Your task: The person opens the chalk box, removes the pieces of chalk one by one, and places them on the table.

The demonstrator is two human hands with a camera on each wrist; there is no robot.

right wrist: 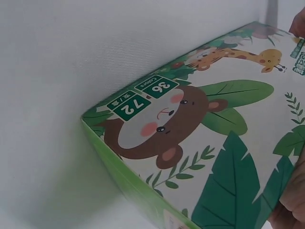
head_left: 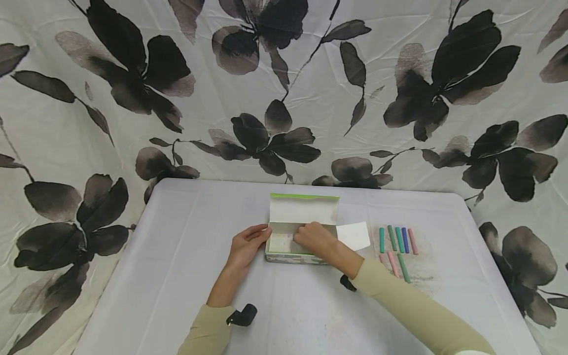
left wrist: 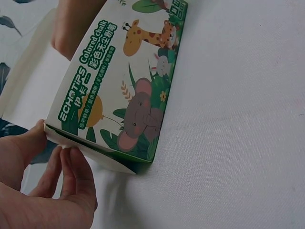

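A colored chalk box (head_left: 290, 258), printed with cartoon animals, lies on the table with its lid (head_left: 303, 209) raised at the back. My left hand (head_left: 246, 246) grips the box's left end; in the left wrist view its thumb and fingers (left wrist: 81, 174) pinch the corner by the end flap (left wrist: 102, 160). My right hand (head_left: 316, 239) reaches down into the box, its fingertips hidden inside. Whether they hold a chalk cannot be told. In the right wrist view the box's printed front (right wrist: 228, 124) covers most of that hand.
Right of the box, a white side flap (head_left: 353, 235) sticks out. Beyond it lie several chalk sticks in two rows, among them a blue chalk (head_left: 405, 240), a pink chalk (head_left: 413, 241) and a green chalk (head_left: 404, 267). Chalk dust smudges the white tablecloth (head_left: 177, 276). A floral curtain hangs behind.
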